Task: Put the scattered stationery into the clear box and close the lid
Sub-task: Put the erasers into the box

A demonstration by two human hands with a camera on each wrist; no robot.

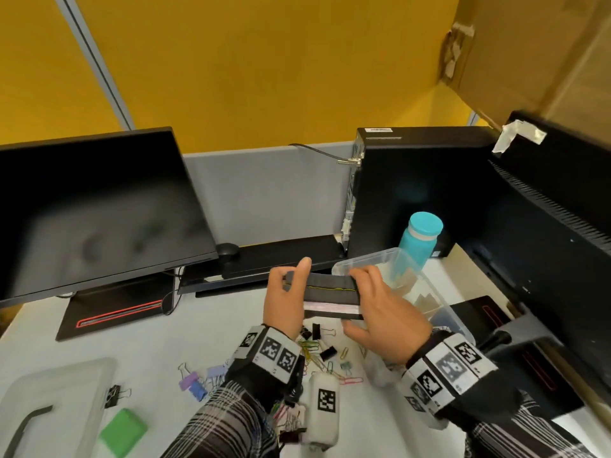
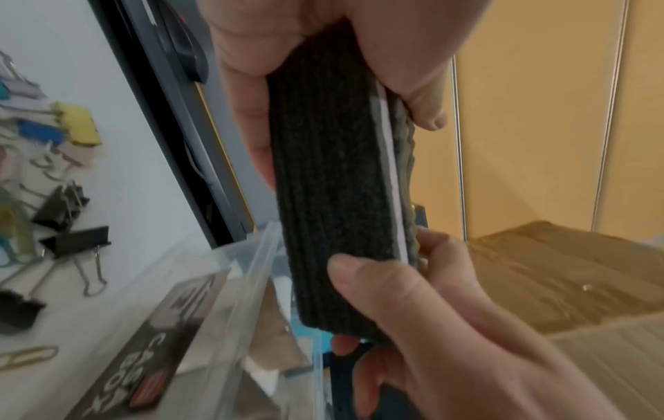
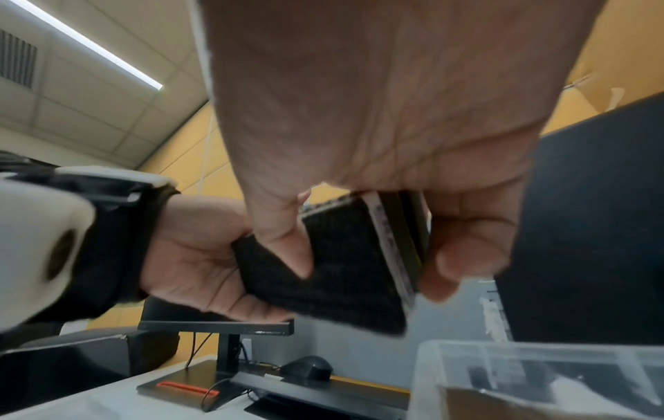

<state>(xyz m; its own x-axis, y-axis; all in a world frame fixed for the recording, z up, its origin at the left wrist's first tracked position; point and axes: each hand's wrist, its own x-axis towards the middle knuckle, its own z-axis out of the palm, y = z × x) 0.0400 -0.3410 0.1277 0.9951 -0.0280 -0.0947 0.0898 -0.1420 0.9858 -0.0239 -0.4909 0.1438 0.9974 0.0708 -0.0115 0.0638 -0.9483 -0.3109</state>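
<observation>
A black felt board eraser (image 1: pixel 330 290) with a white band is held level above the desk by both hands. My left hand (image 1: pixel 284 302) grips its left end, thumb raised behind it. My right hand (image 1: pixel 377 302) grips the right end, just in front of the open clear box (image 1: pixel 363 262). The left wrist view has the eraser (image 2: pixel 334 199) end-on, the left hand (image 2: pixel 287 42) at the top and the right hand (image 2: pixel 431 312) pinching its lower end beside the box rim (image 2: pixel 262 270). In the right wrist view the right hand (image 3: pixel 377 113) holds the eraser (image 3: pixel 341 270) above the box (image 3: pixel 503 358).
Binder clips (image 1: pixel 195 383) and paper clips (image 1: pixel 310 350) lie scattered under my wrists. The box lid (image 1: pixel 56 401), a black clip (image 1: pixel 114 395) and a green block (image 1: pixel 123 431) sit front left. A teal bottle (image 1: pixel 420 239), a computer tower (image 1: pixel 413 186), a keyboard (image 1: pixel 281 256) and a monitor (image 1: pixel 92 209) stand behind.
</observation>
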